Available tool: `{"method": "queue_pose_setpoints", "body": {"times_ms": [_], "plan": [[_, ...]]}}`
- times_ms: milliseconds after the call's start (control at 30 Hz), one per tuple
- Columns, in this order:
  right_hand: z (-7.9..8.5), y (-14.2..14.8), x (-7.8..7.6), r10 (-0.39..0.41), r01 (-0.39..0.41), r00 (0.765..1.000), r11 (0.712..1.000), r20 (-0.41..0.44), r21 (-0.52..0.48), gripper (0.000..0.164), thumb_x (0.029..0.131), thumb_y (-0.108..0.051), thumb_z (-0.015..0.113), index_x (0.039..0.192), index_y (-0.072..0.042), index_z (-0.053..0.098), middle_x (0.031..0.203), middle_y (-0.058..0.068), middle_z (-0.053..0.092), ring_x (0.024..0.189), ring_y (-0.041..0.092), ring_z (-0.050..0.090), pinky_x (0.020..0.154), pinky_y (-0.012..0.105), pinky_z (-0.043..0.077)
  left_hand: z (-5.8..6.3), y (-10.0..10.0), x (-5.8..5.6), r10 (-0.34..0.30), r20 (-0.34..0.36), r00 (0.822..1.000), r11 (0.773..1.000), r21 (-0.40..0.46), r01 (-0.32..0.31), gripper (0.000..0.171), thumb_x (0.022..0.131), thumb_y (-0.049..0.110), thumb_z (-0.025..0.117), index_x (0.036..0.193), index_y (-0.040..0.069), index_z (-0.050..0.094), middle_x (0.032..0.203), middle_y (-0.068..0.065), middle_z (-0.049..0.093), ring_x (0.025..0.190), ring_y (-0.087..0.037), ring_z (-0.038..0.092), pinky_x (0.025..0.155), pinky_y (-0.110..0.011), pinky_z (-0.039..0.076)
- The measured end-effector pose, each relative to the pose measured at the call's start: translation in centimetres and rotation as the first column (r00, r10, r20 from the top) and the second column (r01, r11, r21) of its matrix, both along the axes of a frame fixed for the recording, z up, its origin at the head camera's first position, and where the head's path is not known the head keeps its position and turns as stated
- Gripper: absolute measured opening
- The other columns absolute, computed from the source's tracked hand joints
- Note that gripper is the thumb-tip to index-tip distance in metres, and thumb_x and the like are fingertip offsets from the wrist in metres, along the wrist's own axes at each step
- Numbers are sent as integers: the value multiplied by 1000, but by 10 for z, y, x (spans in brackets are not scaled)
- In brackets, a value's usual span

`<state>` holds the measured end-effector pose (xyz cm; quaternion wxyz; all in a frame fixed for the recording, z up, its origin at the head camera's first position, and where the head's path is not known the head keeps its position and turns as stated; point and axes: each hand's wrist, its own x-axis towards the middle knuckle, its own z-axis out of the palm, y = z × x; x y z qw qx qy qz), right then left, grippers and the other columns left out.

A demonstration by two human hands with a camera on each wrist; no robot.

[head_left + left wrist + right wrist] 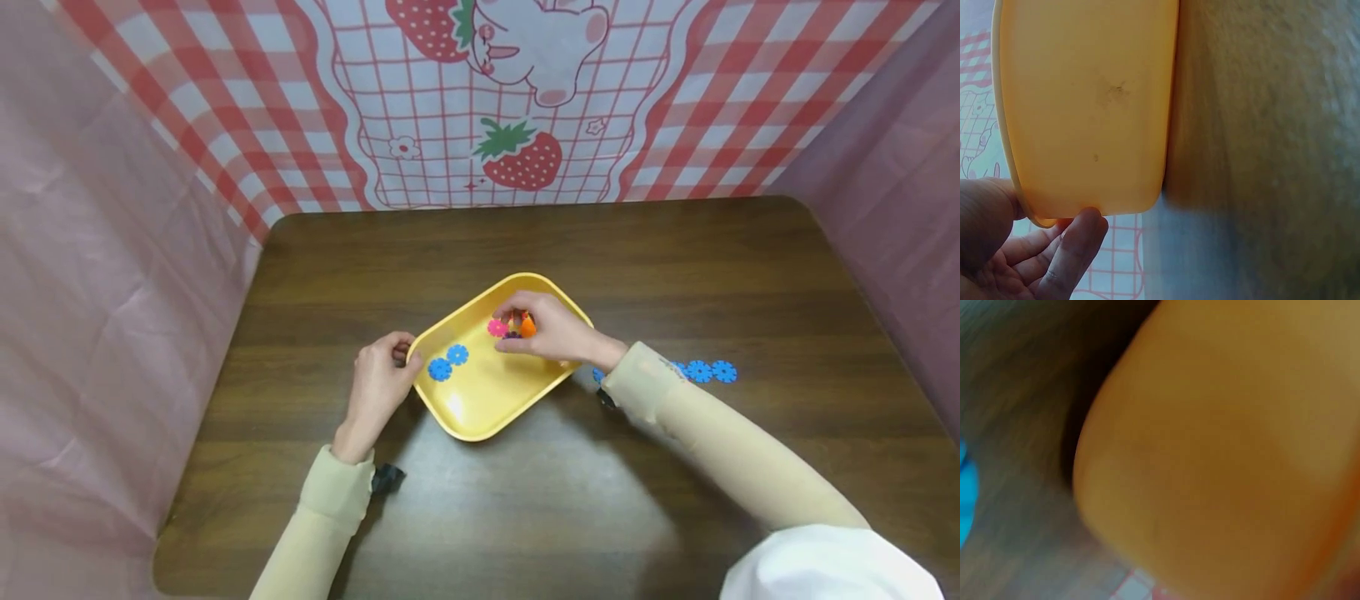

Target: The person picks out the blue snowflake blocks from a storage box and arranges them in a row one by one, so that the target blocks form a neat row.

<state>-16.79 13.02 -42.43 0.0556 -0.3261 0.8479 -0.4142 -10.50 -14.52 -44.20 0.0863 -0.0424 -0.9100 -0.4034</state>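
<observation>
A yellow tray (pixel 480 400) stands in the middle of the table at a slant. My left hand (pixel 381 379) pinches its left corner, with the thumb at the rim and fingers under the outer wall; the left wrist view shows this grip on the tray wall (pixel 1091 112). Over the tray's far right part, my right hand (pixel 551 325) curls its fingers round several notched plastic discs, among them a pink disc (pixel 497 327) and an orange disc (pixel 528 325). Two blue discs (pixel 440 369) lie at the tray's left end. The right wrist view shows the tray's outside (pixel 1210 456), the right hand hidden.
To the right of the tray, a row of blue discs (pixel 699 371) lies on the brown wooden table (pixel 675 250), partly covered by the right sleeve (pixel 652 387). Behind the table hangs a red-and-white checked cloth (pixel 262 100); pink cloth (pixel 90 292) hangs at the sides.
</observation>
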Motion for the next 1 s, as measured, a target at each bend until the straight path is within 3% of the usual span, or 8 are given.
{"method": "queue_pose_setpoints", "body": {"times_ms": [300,533,1000], "plan": [[-19,-35,1,8,-13,999,996,52,93,39,77,-21,86,104,2,69,86,9,64,80,21,57,76,31,47,0,1,0,-2,11,1000,1000,4,2,14,83,4,68,95,-3,72,86,-15,73,75,-27,69,76,-44,53],[-22,-52,3,-9,-11,992,987,125,159,40,77,-21,87,105,1,68,94,10,64,86,22,56,79,31,48,-1,1,0,1,-2,1000,1000,11,-1,14,83,4,68,95,-3,71,86,-14,72,76,-27,70,76,-44,53],[-26,-66,5,-28,2,995,962,91,274,43,79,-21,84,110,3,68,96,7,64,90,19,57,85,30,48,-2,2,0,-2,-28,1000,1000,-4,2,16,82,3,67,96,-3,72,85,-15,73,75,-27,70,75,-47,51]]}}
